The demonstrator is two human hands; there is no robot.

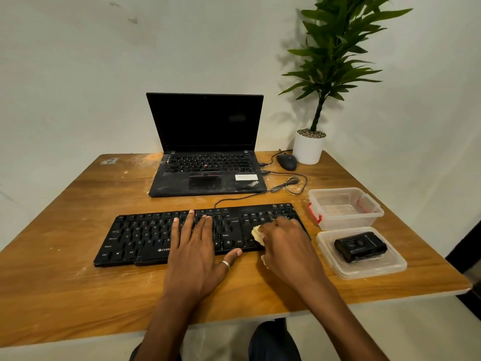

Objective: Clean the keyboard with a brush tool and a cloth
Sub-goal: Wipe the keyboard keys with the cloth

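Note:
A black wired keyboard (140, 238) lies across the wooden table (78, 295) in front of me. My left hand (197, 246) rests flat on the middle of its keys, fingers straight and spread, a ring on the thumb. My right hand (286, 243) is over the keyboard's right end, fingers curled round a pale yellow cloth (256, 233) that shows at the hand's left edge and presses on the keys. A black brush tool (360, 246) lies on a clear plastic lid at the right.
An open black laptop (208, 162) stands behind the keyboard, with a black mouse (286, 162) and a white potted plant (309, 147) to its right. A clear plastic box (345, 208) with red clips sits right of the keyboard. The keyboard's cable (286, 186) loops between them.

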